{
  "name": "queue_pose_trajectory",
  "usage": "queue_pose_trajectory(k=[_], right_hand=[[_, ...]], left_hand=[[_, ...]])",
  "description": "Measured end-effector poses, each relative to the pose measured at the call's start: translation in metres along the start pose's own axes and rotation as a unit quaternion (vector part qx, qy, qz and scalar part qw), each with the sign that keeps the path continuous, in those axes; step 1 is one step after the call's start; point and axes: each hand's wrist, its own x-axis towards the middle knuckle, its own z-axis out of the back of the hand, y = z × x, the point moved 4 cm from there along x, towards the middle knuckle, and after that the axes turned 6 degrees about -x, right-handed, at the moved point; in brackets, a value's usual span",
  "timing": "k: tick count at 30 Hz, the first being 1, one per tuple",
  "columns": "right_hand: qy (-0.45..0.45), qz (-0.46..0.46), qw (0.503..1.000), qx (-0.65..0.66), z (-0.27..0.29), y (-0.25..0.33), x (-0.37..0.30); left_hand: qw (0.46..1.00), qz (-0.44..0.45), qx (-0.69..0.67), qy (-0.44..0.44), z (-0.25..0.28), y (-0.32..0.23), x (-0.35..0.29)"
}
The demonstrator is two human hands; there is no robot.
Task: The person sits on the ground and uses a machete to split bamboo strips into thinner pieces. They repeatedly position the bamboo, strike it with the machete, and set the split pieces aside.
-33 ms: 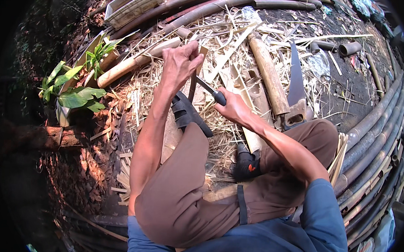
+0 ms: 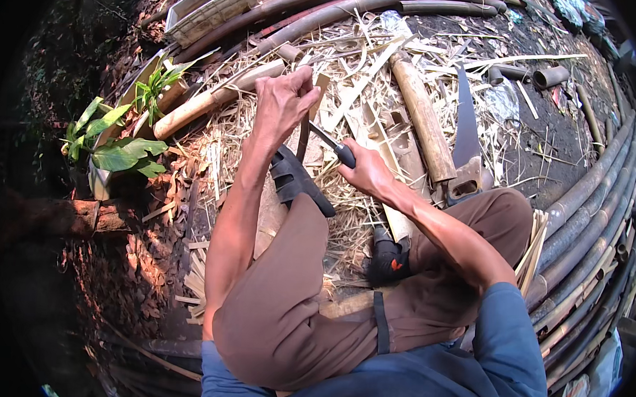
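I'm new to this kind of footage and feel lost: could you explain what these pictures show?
There's no machine here, just a seated person's bare hands. The camera sits on the person's head, looking down; its wide fisheye lens bends straight edges. Picture left is the person's left.

The right hand holds a dark-handled blade. The left hand seems closed on a dark strip, though its exact grip is hidden.

Pale shavings litter the ground. Toward the right lie a bamboo pole and a handsaw; a leafy plant stands at left.

Dark soil (image 2: 554, 157), sunlit leaf litter (image 2: 141, 272)
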Motion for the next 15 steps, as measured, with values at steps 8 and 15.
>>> queue_pose_trajectory(k=[8, 15], right_hand=[[0.051, -0.061, 0.984, 0.158, 0.020, 0.051, 0.010], [0.112, -0.103, 0.981, 0.121, -0.021, 0.013, -0.018]], left_hand=[[0.996, -0.010, 0.081, -0.032, 0.011, 0.006, -0.008], [0.999, 0.043, -0.024, -0.005, 0.002, 0.005, -0.014]])
